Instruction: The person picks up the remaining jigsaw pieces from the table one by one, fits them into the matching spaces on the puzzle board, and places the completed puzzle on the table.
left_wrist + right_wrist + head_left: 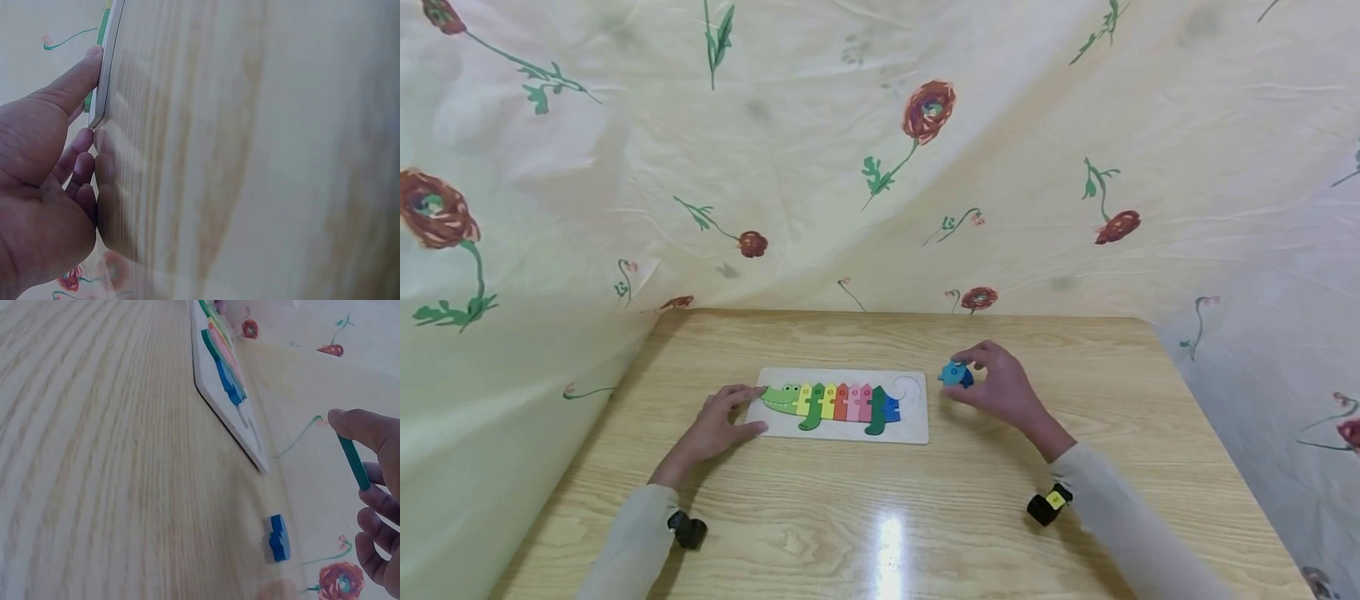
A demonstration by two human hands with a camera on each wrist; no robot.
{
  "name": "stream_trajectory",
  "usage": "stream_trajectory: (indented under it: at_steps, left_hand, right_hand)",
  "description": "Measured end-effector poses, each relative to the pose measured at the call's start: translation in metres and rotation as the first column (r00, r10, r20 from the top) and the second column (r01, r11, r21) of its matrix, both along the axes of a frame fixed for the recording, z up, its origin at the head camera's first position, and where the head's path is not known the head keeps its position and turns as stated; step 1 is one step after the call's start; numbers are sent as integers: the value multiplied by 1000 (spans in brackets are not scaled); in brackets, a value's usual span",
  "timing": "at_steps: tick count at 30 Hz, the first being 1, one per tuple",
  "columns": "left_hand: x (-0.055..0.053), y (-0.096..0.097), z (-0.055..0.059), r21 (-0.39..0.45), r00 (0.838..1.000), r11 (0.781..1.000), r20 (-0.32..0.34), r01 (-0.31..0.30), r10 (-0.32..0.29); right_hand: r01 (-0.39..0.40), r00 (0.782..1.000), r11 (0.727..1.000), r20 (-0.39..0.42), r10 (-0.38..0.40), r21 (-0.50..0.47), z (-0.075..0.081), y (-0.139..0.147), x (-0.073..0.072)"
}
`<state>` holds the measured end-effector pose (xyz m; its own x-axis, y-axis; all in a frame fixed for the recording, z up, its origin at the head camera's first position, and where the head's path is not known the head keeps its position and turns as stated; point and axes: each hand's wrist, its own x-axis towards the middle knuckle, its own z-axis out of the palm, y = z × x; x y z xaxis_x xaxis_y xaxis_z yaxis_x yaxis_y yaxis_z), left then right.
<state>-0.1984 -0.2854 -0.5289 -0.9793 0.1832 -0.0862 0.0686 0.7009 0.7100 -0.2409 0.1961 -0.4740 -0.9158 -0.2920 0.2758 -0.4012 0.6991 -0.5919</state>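
Note:
A white puzzle board [842, 432] lies flat on the table with a crocodile of colored, numbered pieces in it. At its right end a drawn curly tail [908, 388] shows bare. My left hand [721, 423] rests at the board's left end, thumb and fingertips touching its edge near the green head piece [781, 400]. Right of the board, my right hand [1002, 385] pinches a light blue puzzle piece [953, 373] between thumb and fingers; its edge looks teal in the right wrist view. Below that hand, a dark blue puzzle piece [280, 539] lies on the table.
The wooden table [820, 517] reaches back to a flower-printed cloth [805, 150] that hangs behind it and along both sides. A black camera is strapped to each wrist. Bright glare [890, 550] shows on the front of the tabletop.

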Motion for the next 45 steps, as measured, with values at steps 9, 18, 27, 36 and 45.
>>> stream_trajectory:
  at_steps: [9, 18, 27, 36, 45]
  left_hand:
    - [1, 1, 1, 0, 1000, 1000, 2, -2, 2]
    - [1, 1, 0, 9, 1000, 1000, -12, 4, -4]
    - [1, 1, 1, 16, 1000, 1000, -17, 8, -8]
    - [2, 2, 1, 15, 1000, 1000, -19, 9, -9]
    - [1, 4, 2, 14, 1000, 1000, -23, 11, -11]
  right_hand:
    - [-35, 999, 999, 28, 35, 0, -9, -15, -1]
    - [-59, 997, 998, 48, 59, 7, -17, -27, -2]
    - [-47, 994, 998, 97, 42, 42, -25, -39, -1]
    - [-49, 993, 998, 111, 44, 46, -33, -46, -1]
    - [-54, 992, 998, 113, 50, 38, -38, -52, 0]
